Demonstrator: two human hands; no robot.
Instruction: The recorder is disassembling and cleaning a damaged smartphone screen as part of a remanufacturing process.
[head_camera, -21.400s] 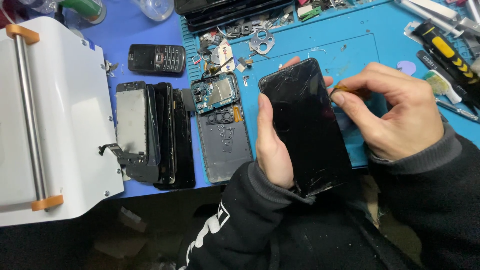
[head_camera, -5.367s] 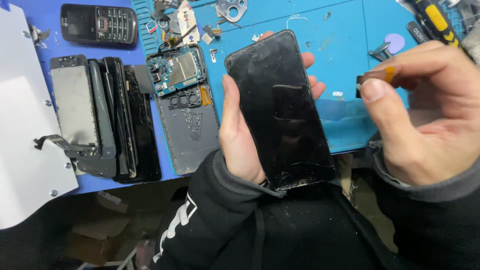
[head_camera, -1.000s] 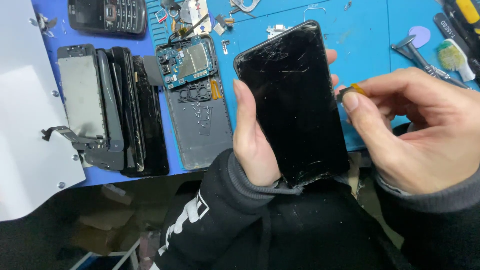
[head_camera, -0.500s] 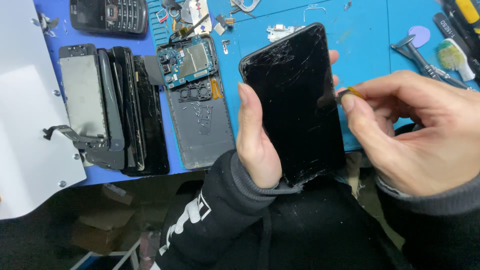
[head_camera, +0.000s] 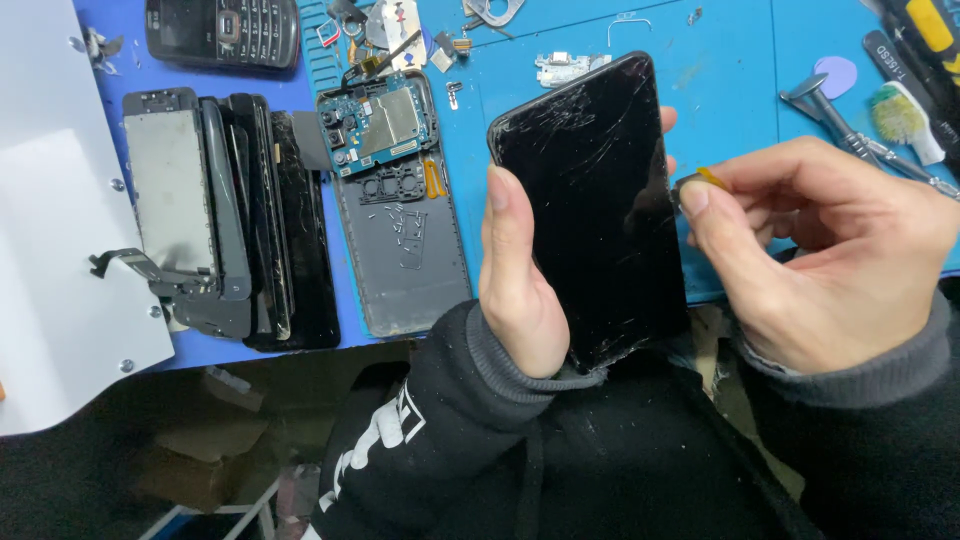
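Got the cracked phone (head_camera: 595, 215) clamped in my left hand (head_camera: 520, 285), held up over the near edge of the blue mat (head_camera: 740, 60). My right hand (head_camera: 820, 250) pinches a small orange pick (head_camera: 703, 179) against the phone's right edge. Gutted phone (head_camera: 395, 200) lies on the left.

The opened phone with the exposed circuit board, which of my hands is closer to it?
Left. Your left hand sits just right of the opened phone, holding the cracked phone; your right hand lies beyond it.
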